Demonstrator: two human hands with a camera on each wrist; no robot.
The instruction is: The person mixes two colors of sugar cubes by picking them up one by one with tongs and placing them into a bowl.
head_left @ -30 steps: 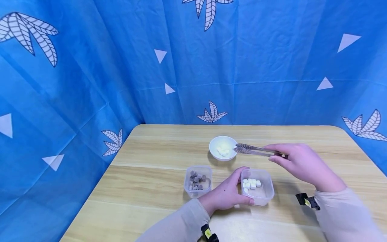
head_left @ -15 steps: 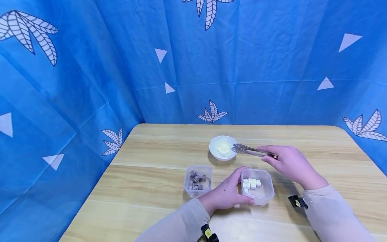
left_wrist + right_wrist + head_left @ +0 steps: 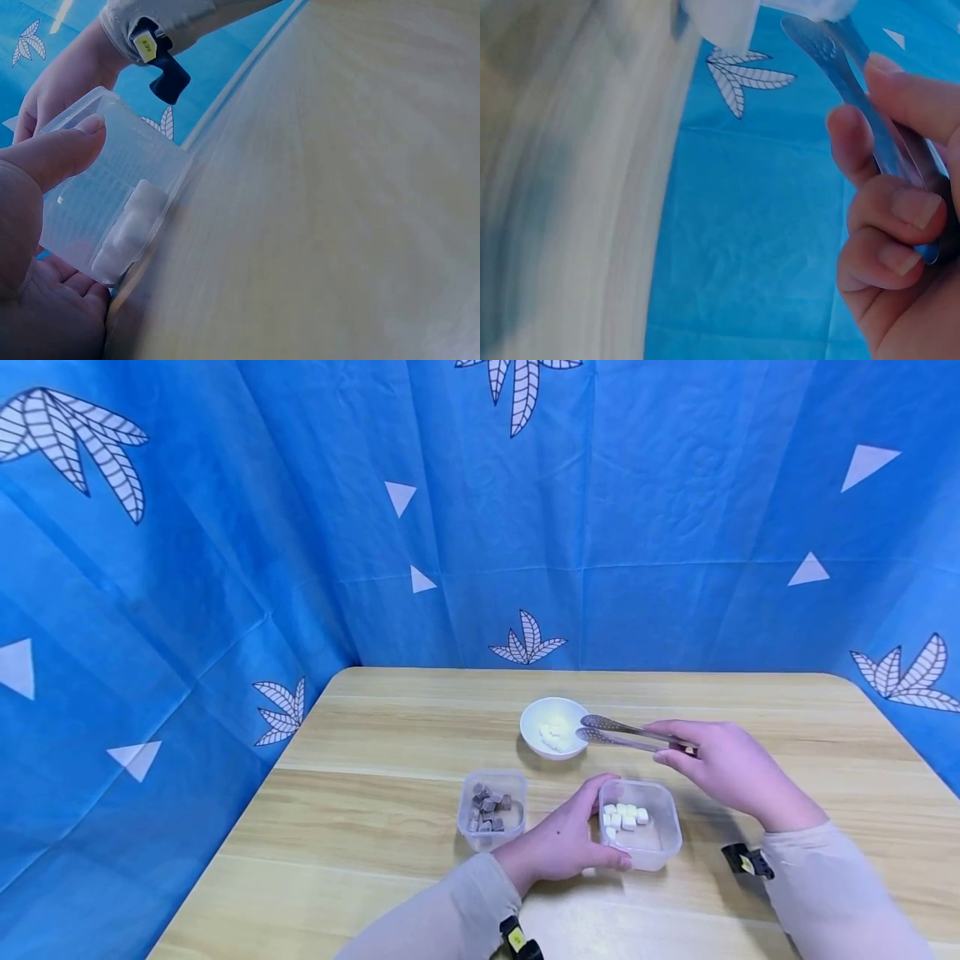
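Tongs [image 3: 626,734], long, thin and made of shiny metal, are the tool in use, and their tips sit over the right edge of the small round white bowl [image 3: 537,737]. That bowl holds a little heap of white bits, and it stands on the big pale wooden table [image 3: 375,793], past the two tubs. It looks like the step in hand is picking up or setting down a white piece at the bowl. I cannot tell if a piece sits between the tips. A next move here would call for a soft, steady squeeze so a small piece does not slip.

The right hand [image 3: 731,767] reaches out over the table, above the tubs, with its fingers [image 3: 891,214] curled round the tongs' handles. The left hand [image 3: 558,843] rests on the table and wraps its thumb and fingers round the side of the clear square plastic tub of white cubes [image 3: 640,824], holding it in place. Just left of that hand is a clear square plastic tub of brown cubes [image 3: 491,810], which no hand touches.
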